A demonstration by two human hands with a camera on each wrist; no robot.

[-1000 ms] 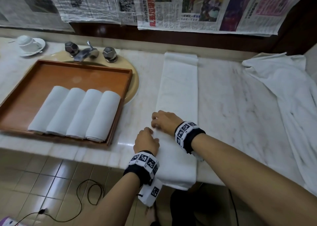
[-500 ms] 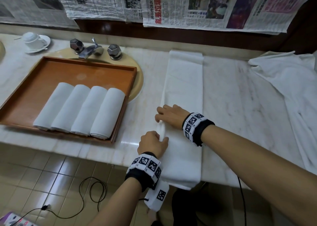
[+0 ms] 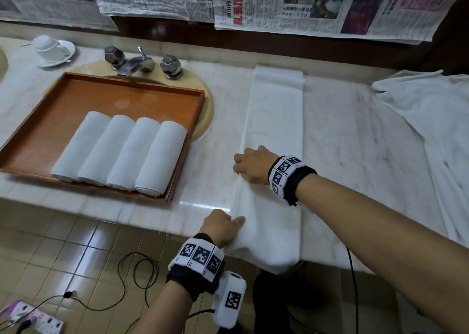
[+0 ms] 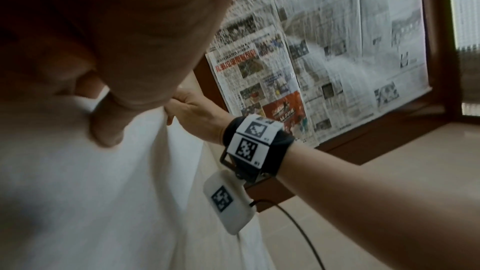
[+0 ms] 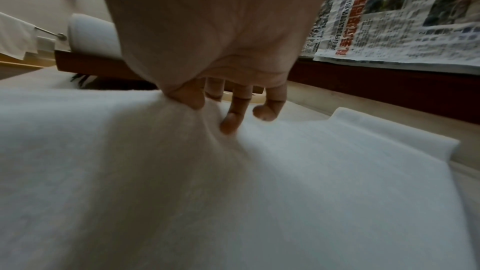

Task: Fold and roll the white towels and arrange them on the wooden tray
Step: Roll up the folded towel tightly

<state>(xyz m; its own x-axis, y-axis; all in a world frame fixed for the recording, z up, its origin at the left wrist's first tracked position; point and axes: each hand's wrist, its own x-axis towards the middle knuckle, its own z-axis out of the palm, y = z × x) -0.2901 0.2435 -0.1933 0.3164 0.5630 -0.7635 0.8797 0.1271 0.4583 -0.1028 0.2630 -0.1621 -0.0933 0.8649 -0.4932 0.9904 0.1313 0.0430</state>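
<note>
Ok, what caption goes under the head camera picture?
Both hands grip a long folded towel's left edge beside a tray holding four rolls.

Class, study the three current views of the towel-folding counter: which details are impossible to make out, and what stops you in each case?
- Left hand fingertips: head view, curled under the folded towel.
- Near end of that towel: head view, hangs past the counter edge.
- Loose towel: head view, cut off by the right edge.
- Newspaper text: right wrist view, blurred.
- Wooden tray: right wrist view, mostly behind the right hand.

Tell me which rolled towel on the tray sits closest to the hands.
The rightmost rolled towel of the four, lying against the wooden tray's right rim. The other three lie further left, away from both hands.
</note>
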